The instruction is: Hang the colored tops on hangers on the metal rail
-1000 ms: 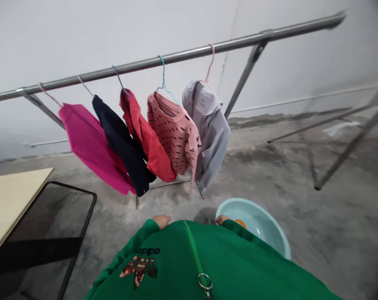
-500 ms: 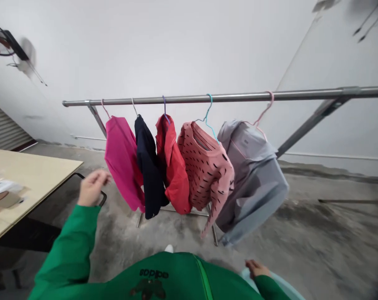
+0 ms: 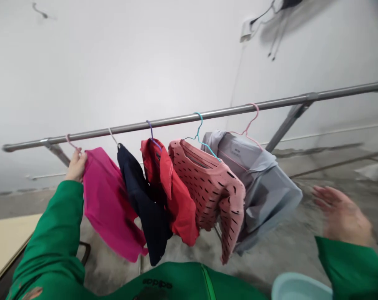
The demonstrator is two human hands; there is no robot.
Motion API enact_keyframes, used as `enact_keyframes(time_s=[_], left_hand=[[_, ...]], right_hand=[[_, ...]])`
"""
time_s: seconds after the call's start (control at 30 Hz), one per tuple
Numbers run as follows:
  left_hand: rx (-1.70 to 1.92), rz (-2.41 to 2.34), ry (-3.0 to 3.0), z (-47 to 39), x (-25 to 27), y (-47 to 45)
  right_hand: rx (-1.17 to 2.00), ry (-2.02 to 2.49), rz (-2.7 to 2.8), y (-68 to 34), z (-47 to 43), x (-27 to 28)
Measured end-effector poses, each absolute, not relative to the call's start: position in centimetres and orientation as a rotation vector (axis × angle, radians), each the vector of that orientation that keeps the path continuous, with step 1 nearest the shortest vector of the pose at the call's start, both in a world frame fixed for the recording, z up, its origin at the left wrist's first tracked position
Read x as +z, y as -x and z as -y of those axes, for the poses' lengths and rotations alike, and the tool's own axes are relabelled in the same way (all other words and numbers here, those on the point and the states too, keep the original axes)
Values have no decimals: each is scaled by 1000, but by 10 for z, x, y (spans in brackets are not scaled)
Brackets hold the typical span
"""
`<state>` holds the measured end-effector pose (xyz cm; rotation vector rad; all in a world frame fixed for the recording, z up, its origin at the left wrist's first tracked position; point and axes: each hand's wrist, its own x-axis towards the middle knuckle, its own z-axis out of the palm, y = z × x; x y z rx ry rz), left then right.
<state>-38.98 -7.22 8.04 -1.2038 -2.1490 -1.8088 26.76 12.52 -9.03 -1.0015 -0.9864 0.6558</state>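
Note:
My left hand [image 3: 77, 164] is closed at the upper edge of a magenta top [image 3: 110, 200], just under its pink hanger [image 3: 70, 141]; the fingers partly hide where they grip. My right hand [image 3: 345, 212], somewhat blurred, is held out with fingers stretched, apart from the clothes. Nearest to it hangs a grey shirt [image 3: 270, 191] on a pink hanger. Between them are a dark navy garment [image 3: 141, 204] on a white hanger, a red shirt [image 3: 179, 200] on a purple one, and a pink black-dashed sweater [image 3: 204, 183] on a turquoise one.
A metal rail [image 3: 173, 121] on slanted supports carries the hangers in front of a white wall. A pale table [image 3: 7, 237] stands at the lower left. A light blue basin [image 3: 301, 287] is at the lower right. Cords hang from a wall outlet [image 3: 245, 31].
My left hand has moved up and left to the magenta top and closed there. My right hand has risen from low beside my body to the right of the grey shirt. The view has shifted and tilted.

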Motion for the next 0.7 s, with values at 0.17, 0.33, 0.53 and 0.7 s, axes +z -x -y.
enact_keyframes(time_s=[0.17,0.33,0.53,0.7], left_hand=[[-2210,2128,1094,46,76,372],[-2221,2090,1479,15,76,323],[-2251,2038,1700,-19,77,270],[-2161,2050,1877,-41,76,240]], right_hand=[[684,1023,1258,-267,-124,-80],[590,1102,1437,-252,-141,-69],[609,1013,1415,-226,-158,-56],[600,1061,1532,-213,-165,-59]])
